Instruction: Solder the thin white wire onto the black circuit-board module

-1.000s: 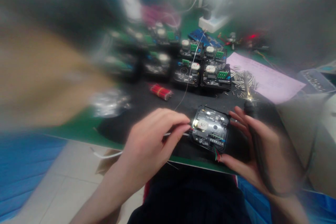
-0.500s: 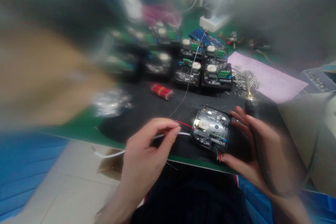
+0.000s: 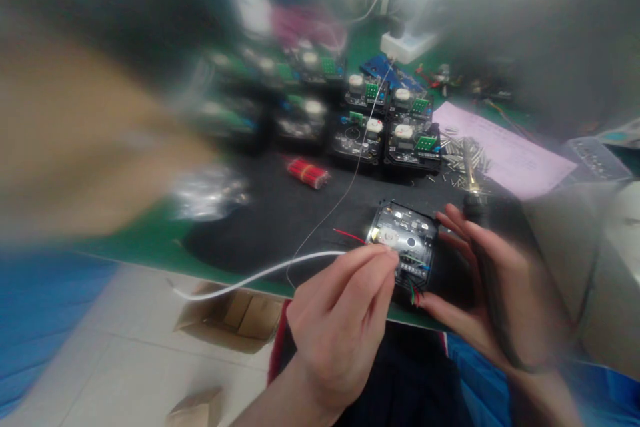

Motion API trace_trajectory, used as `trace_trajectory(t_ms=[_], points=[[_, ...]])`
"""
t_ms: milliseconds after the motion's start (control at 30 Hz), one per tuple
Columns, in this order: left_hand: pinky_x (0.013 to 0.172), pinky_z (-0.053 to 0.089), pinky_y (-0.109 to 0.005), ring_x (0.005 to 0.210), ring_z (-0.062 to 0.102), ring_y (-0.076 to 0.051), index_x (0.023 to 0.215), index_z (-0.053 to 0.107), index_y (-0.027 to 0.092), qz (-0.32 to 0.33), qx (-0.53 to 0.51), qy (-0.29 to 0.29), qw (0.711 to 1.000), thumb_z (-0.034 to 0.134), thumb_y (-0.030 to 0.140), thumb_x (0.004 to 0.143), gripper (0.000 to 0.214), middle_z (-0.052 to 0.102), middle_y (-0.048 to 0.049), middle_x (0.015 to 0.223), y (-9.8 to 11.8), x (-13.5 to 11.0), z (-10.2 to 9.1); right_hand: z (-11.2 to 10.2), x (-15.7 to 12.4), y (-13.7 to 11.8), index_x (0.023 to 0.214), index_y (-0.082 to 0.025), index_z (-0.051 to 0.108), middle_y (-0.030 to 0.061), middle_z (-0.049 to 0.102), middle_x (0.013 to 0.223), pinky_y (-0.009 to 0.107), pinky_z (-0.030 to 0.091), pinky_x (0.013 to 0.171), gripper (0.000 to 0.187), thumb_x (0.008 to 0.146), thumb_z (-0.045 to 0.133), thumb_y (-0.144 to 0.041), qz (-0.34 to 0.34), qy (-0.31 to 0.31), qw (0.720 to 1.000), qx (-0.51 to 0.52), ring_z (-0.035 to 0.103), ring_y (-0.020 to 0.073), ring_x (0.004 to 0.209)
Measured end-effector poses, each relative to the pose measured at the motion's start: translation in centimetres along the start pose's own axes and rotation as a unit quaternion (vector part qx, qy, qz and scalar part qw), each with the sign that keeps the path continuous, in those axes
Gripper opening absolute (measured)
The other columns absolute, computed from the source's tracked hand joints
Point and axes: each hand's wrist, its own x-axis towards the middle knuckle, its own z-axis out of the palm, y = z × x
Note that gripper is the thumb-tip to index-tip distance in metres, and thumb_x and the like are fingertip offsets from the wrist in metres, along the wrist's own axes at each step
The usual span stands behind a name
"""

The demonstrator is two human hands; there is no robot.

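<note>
A small black circuit module [image 3: 407,240] with a round white part and coloured wires lies on the black mat [image 3: 280,220] near the table's front edge. My left hand [image 3: 340,320] is in front of it, fingers pinched together at the module's near left corner, next to a red wire [image 3: 349,235] and a white cable [image 3: 260,275]. My right hand [image 3: 480,293] cups the module's right side, thumb at the lower corner, and grips a dark soldering iron handle [image 3: 493,293] whose metal tip [image 3: 469,160] points away from me.
Several similar black modules [image 3: 390,133] stand in rows behind. A red bundle [image 3: 307,173] lies on the mat, metal pins [image 3: 463,160] and a pink paper [image 3: 505,153] to the right. A thin wire [image 3: 360,147] runs back to a white box [image 3: 405,45]. Cardboard box [image 3: 235,317] on the floor.
My left hand has shifted right and nearer, from left of the module to its near left corner. The white cable now lies exposed. My right hand has stayed put.
</note>
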Motion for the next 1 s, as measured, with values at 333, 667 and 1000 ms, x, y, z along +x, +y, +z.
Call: trace_trajectory(t_ms=[333, 667, 1000], points=[[0.086, 0.057, -0.028, 0.093, 0.069, -0.014, 0.104, 0.07, 0.021, -0.093, -0.058, 0.05, 0.993, 0.078, 0.009, 0.086, 0.023, 0.073, 0.0002, 0.099, 0.7, -0.1, 1.5, -0.4, -0.6, -1.5, 0.154, -0.029, 0.04, 0.0144, 0.038, 0.157, 0.068, 0.031, 0.124, 0.082, 0.085, 0.082, -0.018, -0.007, 0.05, 0.998, 0.035, 0.045, 0.0367, 0.143], [0.086, 0.057, -0.031, 0.091, 0.068, -0.014, 0.1, 0.075, 0.022, -0.08, -0.083, 0.068, 0.991, 0.077, 0.004, 0.086, 0.023, 0.074, 0.0009, 0.097, 0.6, 0.2, 1.7, 0.1, 1.7, -4.6, 0.145, -0.027, 0.039, 0.0086, 0.063, 0.132, 0.07, 0.037, 0.12, 0.06, 0.092, 0.061, -0.007, -0.05, -0.053, 0.996, 0.052, 0.043, 0.0336, 0.145], [0.082, 0.054, -0.024, 0.088, 0.064, -0.01, 0.101, 0.078, 0.021, -0.099, -0.043, 0.079, 0.991, 0.08, 0.006, 0.084, 0.022, 0.067, 0.0002, 0.095, 0.7, 0.1, 1.7, 0.6, 1.7, -4.4, 0.144, -0.027, 0.045, 0.0127, 0.058, 0.138, 0.073, 0.037, 0.117, 0.067, 0.085, 0.062, -0.001, -0.076, -0.043, 0.993, 0.075, 0.046, 0.0365, 0.142]])
